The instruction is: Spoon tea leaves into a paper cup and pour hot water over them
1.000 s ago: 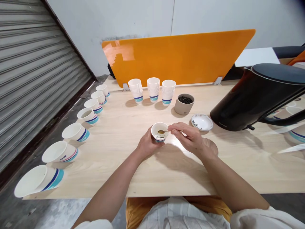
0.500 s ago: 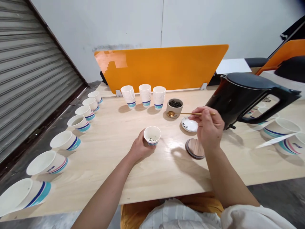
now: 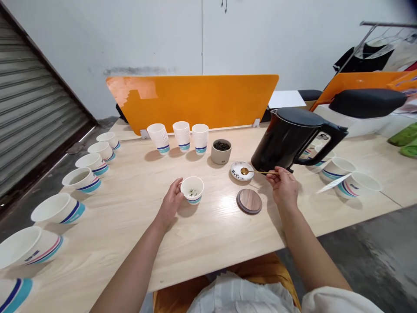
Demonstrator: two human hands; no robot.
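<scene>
My left hand (image 3: 172, 201) is at the left side of a white paper cup (image 3: 192, 198), fingers apart and not wrapped round it. Dark tea leaves lie in the bottom of this cup. Between thumb and fingers, my right hand (image 3: 284, 184) pinches a thin golden spoon (image 3: 261, 172). Its bowl is at the small white saucer (image 3: 237, 176), which has dark leaf bits or markings on it; whether it touches I cannot tell. Behind the saucer stands a grey canister (image 3: 220, 156) full of dark tea leaves. A round wooden lid (image 3: 250, 201) lies in front.
Several paper cups (image 3: 58, 208) line the table's left side, one holding liquid. Three stacks of cups (image 3: 182, 138) stand before an orange divider (image 3: 195, 102). To the right are a black kettle (image 3: 276, 143) and more cups (image 3: 356, 184), with a white strip between.
My right hand has lowered the spoon from beside the canister to the saucer. My left hand has loosened from around the cup. The view has shifted to the right.
</scene>
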